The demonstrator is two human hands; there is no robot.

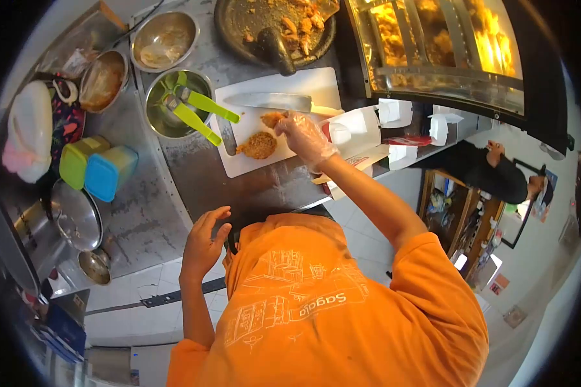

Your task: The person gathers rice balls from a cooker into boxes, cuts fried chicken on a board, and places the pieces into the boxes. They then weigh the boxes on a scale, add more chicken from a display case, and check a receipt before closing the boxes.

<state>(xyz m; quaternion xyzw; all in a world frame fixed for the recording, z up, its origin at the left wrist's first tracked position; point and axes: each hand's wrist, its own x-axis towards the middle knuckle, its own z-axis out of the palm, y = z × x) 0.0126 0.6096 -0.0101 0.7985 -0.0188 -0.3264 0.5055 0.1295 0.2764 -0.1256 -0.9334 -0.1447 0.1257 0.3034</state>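
Observation:
My right hand (303, 137), in a clear plastic glove, pinches a piece of fried chicken (273, 119) above the white cutting board (244, 164). Just below that piece, a second breaded fried chicken piece (260, 146) lies on the board. A broad-bladed knife (271, 101) with a pale handle rests along the board's far side. Right beside the gloved hand stands an opened white food box (360, 130). My bare left hand (205, 242) hovers near the counter's front edge, fingers parted and holding nothing.
A stone mortar (239, 48) with its pestle and reddish food stands at the back. Left are a metal bowl (150, 122) with green-handled tools (197, 116) and lidded tubs (112, 173). A glass food warmer (445, 58) stands upper right. Another person (497, 173) is at far right.

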